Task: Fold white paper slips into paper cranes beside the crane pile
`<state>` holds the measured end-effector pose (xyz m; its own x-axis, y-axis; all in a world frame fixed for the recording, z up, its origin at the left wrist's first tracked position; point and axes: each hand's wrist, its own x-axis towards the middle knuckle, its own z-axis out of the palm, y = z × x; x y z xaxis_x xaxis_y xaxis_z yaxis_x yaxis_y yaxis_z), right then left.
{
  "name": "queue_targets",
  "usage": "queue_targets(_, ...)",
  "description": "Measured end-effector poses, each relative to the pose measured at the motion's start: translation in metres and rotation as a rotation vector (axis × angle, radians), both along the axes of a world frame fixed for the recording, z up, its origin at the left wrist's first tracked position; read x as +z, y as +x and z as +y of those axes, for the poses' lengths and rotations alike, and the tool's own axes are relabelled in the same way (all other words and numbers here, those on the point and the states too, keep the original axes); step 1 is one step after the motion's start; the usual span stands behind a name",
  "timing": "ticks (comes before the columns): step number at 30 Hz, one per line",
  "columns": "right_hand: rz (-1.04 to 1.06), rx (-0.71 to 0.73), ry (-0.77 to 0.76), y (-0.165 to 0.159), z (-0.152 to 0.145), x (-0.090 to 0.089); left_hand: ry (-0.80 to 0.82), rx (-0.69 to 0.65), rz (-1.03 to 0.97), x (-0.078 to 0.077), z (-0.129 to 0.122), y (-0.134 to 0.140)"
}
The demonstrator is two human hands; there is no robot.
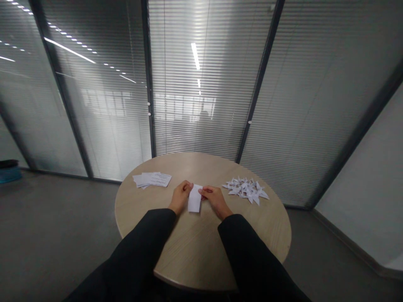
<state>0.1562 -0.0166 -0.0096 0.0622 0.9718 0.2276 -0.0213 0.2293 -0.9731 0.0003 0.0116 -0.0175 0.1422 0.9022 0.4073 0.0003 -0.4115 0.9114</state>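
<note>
In the head view, see a narrow, white, rectangular paper piece (194, 203) at or just above the middle of a round, pale wood-grained tabletop (189, 247). Pinched near its far end from both sides: at the left edge by the bare left hand (181, 195), closed to a fingertip grip, and at the right edge by the bare right hand (215, 197), likewise nearly closed, thumb over the paper.

For good handling, pinch lightly, line up the edges before pressing, and press evenly from both sides. Avoid pulling one side against the other; likely to buckle or tear if forced.

Plain white on the upper face, straight-sided, longer than wide, with the near end free of fingers. Cannot tell how many layers thick. Note overlapping flat white printed paper sheets (157, 179) to the left, and a heap of small white pointed folded-paper shapes (247, 189) to the right, both apart from the hands.
</note>
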Motion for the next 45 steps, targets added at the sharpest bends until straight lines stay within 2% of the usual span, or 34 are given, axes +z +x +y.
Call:
queue_targets(9,0.022,0.031,-0.013,-0.005,-0.005,0.004,0.166,0.198,0.222,0.008,-0.009,0.001)
queue_targets(14,0.034,0.025,-0.015,-0.006,-0.006,0.004,0.209,0.215,0.246,0.007,-0.009,0.001)
queue_targets(17,0.037,-0.004,-0.011,-0.005,-0.005,0.003,0.157,0.169,0.182,0.009,-0.01,0.0)
queue_targets(22,0.03,-0.071,0.024,-0.001,-0.004,0.002,-0.025,-0.019,0.033,0.01,-0.008,0.0)
queue_targets(26,0.038,-0.121,0.054,0.003,-0.003,0.001,-0.078,-0.09,0.054,0.006,-0.003,0.001)
queue_targets(29,0.049,-0.133,0.058,0.004,-0.002,0.0,-0.052,-0.075,0.14,0.005,-0.001,0.001)
queue_targets(33,0.056,-0.127,0.056,0.002,-0.003,0.001,0.053,0.033,0.265,0.008,-0.003,-0.001)
queue_targets(37,0.037,-0.131,0.056,0.002,-0.004,0.001,0.072,0.065,0.254,0.012,-0.007,-0.003)
queue_targets(42,0.06,-0.152,0.059,0.003,-0.003,0.001,-0.125,-0.131,0.143,0.01,-0.007,-0.001)
queue_targets(45,0.055,-0.161,0.06,0.003,-0.002,0.001,-0.204,-0.203,0.096,0.007,-0.007,-0.001)
